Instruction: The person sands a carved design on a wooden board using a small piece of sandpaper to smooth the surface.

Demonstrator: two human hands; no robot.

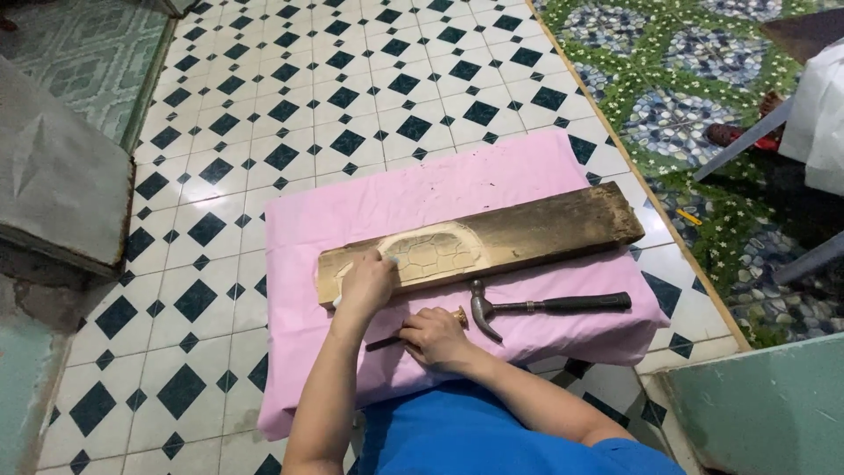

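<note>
A long dark wooden plank (545, 230) lies across a pink cloth (422, 189) spread on the tiled floor. A pale carved patch with a shell-like pattern (435, 251) is cut into its left part. My left hand (365, 281) rests on the plank's left end, pressing a small white piece against the carving. My right hand (435, 337) lies on the cloth just below, closed around a thin dark tool with a brass-coloured end (459, 315). A claw hammer (527, 307) with a black grip lies on the cloth right of that hand.
White floor tiles with dark diamonds (334, 97) surround the cloth. A grey stone step (53, 176) stands at left. A green floral floor (677, 97) lies at right, with metal chair legs (747, 141) and white fabric (818, 114). A teal panel (765, 405) sits bottom right.
</note>
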